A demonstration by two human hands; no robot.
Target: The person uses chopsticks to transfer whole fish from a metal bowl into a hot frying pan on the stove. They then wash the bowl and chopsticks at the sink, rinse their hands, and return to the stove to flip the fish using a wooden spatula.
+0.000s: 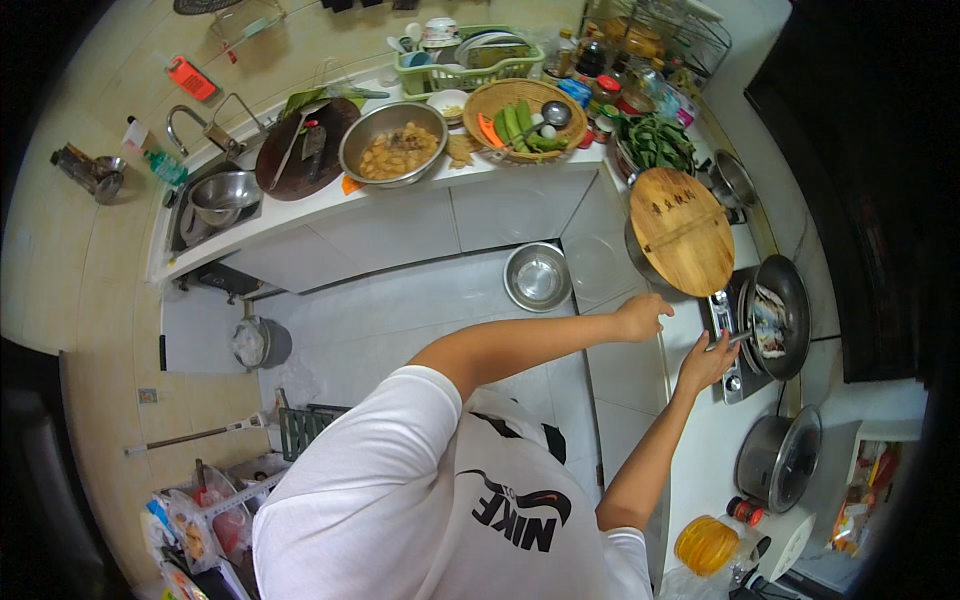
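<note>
My right hand (707,365) is closed around a slim metal handle (739,339) at the near side of a dark wok (796,334). I cannot tell whether the handle belongs to the wok or to a utensil in it. Fish (769,319) with silvery skin lies in the tilted-looking wok, over the gas stove (731,379). My left hand (643,318) is empty, its fingers loosely bent and apart. It hovers by the counter's front edge, just below a round wooden lid (681,232) that covers a pot (640,255).
Leafy greens (656,142) fill a container behind the lid. A steel basin of food (395,154) and a wicker basket (474,112) with peppers stand along the far counter. A lidded pot (765,461) and an oil bottle (705,545) are at right. A metal basin (537,277) rests on the floor.
</note>
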